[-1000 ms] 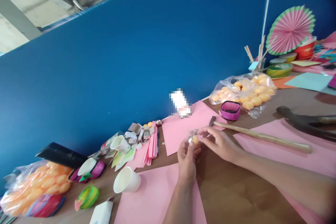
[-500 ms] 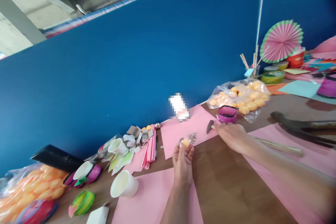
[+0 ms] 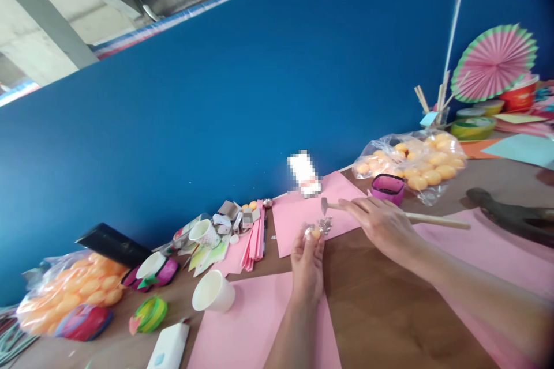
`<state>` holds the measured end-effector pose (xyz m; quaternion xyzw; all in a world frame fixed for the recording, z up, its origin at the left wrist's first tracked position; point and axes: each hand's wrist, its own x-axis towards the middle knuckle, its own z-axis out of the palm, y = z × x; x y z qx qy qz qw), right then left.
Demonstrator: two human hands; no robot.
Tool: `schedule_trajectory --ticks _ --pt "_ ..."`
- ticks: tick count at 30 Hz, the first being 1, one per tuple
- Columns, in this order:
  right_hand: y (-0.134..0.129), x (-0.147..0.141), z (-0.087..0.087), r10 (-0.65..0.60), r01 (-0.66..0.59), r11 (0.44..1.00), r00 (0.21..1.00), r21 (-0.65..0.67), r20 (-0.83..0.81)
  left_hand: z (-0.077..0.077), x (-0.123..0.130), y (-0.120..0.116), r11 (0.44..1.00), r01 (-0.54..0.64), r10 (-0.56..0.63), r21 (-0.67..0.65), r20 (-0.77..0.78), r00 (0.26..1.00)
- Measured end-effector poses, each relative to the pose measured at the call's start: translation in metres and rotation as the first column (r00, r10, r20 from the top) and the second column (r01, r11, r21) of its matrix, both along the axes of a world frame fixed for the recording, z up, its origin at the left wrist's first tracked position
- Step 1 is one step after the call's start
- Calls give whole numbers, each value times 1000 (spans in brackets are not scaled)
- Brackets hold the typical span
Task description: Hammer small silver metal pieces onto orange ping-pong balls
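Observation:
My left hand [image 3: 308,262] is closed around a small orange ball [image 3: 315,233], holding it up over the brown table. Crinkled silver foil [image 3: 324,223] clings at the ball's far side. In my right hand [image 3: 385,226] is a small hammer [image 3: 324,206], gripped by its pale wooden handle, which points back to the right. The hammer's dark head hangs just above and beyond the ball, apart from it. Behind the hands lies a pink paper sheet [image 3: 288,225], and a second pink sheet [image 3: 246,323] extends under my left forearm.
A white paper cup [image 3: 213,292] stands left of my left hand. A bag of orange balls [image 3: 433,161] and a purple ring-shaped piece [image 3: 388,189] sit behind my right hand. To the right is a larger dark hammer [image 3: 506,213]. Another bag of balls [image 3: 82,288] lies far left.
My right hand has lifted the hammer off the table and brought it left, so its head is closer to the ball. The view has shifted slightly left.

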<state>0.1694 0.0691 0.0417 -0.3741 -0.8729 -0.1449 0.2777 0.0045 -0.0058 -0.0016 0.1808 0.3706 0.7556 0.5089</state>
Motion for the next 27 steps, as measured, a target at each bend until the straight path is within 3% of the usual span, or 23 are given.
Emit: schedule_trajectory --ticks 6,12,17,21,27 --pt "-10 -3 -1 112 -107 993 990 58 -88 0 1 0 1000 14 -13 24 -65 998" --pt "-18 -7 0 243 -244 970 969 -5 -50 4 4 1 997 32 -22 73 -129 991" --pt "-15 -4 -2 193 -182 980 967 75 -169 2 4 1 998 30 -22 58 -136 991" --pt "-14 -5 -3 237 -234 971 969 47 -69 1 2 1 997 37 -30 61 -115 993" --pt "-15 -6 -5 190 -183 980 975 75 -114 1 3 1 995 49 -38 81 -135 990"
